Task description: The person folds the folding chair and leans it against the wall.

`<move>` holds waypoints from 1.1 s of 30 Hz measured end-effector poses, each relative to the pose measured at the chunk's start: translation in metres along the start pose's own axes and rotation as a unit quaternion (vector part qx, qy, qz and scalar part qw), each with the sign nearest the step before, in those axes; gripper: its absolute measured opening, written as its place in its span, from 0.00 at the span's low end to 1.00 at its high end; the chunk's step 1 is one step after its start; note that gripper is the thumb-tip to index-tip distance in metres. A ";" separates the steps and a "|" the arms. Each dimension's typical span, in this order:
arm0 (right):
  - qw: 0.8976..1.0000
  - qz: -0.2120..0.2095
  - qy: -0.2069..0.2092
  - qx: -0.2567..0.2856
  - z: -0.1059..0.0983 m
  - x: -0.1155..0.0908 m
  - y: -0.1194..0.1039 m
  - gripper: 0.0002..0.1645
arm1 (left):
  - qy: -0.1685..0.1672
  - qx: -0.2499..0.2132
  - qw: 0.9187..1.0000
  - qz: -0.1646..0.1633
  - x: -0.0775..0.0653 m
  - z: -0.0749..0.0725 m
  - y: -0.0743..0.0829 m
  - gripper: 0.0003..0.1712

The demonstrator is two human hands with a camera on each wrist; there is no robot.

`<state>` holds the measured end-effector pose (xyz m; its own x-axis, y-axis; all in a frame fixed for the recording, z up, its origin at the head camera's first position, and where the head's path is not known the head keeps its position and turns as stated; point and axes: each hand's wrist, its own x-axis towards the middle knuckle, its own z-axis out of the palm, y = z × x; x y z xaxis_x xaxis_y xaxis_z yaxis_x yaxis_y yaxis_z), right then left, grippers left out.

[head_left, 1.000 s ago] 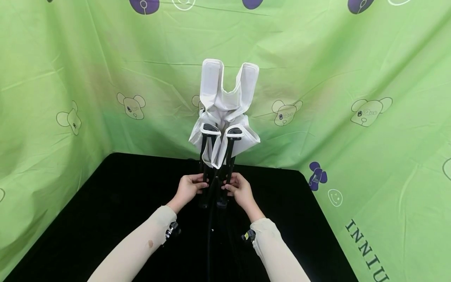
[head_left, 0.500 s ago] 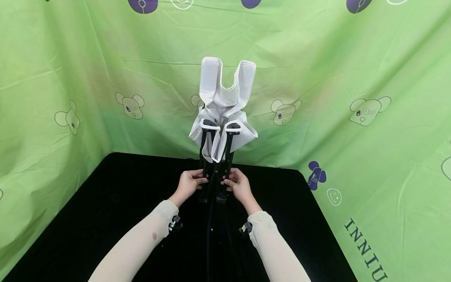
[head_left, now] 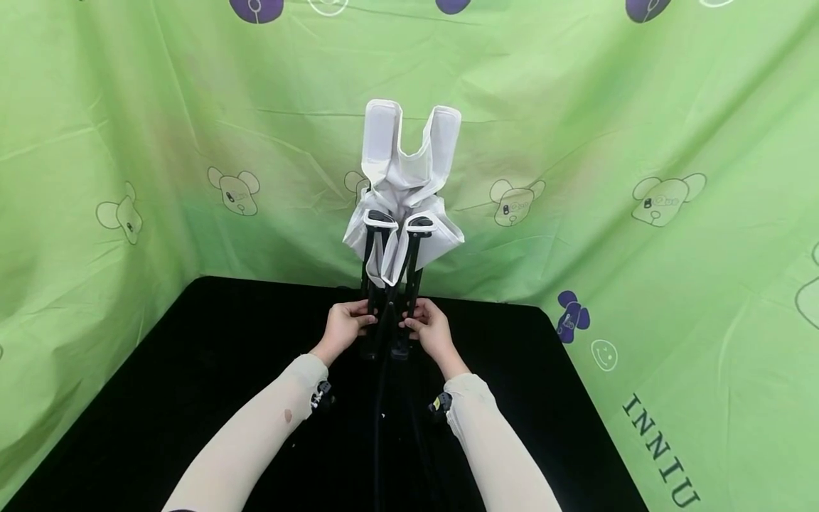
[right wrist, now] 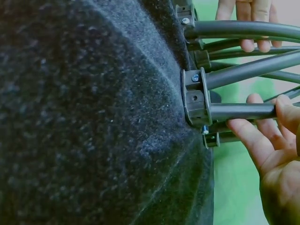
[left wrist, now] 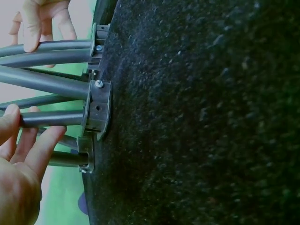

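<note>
A folding chair (head_left: 412, 171) with white fabric and black tubular legs stands upright, folded narrow, in the middle of the head view. My left hand (head_left: 344, 329) pinches a left leg low down between thumb and fingers. On the other side, my right hand (head_left: 435, 333) pinches a right leg at about the same height. In the left wrist view, the thumb and fingertips hold a dark leg tube (left wrist: 54, 118) just above its foot bracket (left wrist: 98, 108). The right wrist view has a matching tube (right wrist: 243, 111) in the right fingers, with the foot brackets (right wrist: 194, 98) at the black cloth.
The black cloth-covered table (head_left: 256, 398) spreads under both forearms, which wear light sleeves. Green printed curtains (head_left: 288, 142) rise behind it and along both sides. A small camera (head_left: 440, 405) is strapped to the right wrist, another (head_left: 322, 395) to the left.
Both hands and the folding chair have shifted slightly away from me, toward the back curtain. The chair looks a little narrower. Each hand keeps its hold on a leg.
</note>
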<state>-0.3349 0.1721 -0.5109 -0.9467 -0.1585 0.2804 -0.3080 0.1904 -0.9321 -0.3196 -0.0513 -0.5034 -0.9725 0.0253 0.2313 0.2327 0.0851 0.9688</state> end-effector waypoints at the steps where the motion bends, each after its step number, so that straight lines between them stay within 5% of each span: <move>1: 1.000 0.000 0.001 0.000 0.000 0.000 0.000 0.20 | 0.003 0.003 1.000 -0.001 0.000 0.001 0.000 0.24; 17: 0.999 0.003 0.033 -0.012 0.005 -0.003 -0.007 0.19 | 0.018 0.024 0.999 0.031 0.000 0.004 0.000 0.22; 33: 0.998 0.015 0.054 -0.022 0.007 0.000 -0.011 0.18 | 0.047 0.040 0.998 0.022 0.002 0.010 0.005 0.23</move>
<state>-0.3312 0.1636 -0.5024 -0.9595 -0.0476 0.2777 -0.2810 0.2355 -0.9304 -0.3203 -0.0404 -0.4991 -0.9569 -0.0622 0.2837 0.2704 0.1653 0.9484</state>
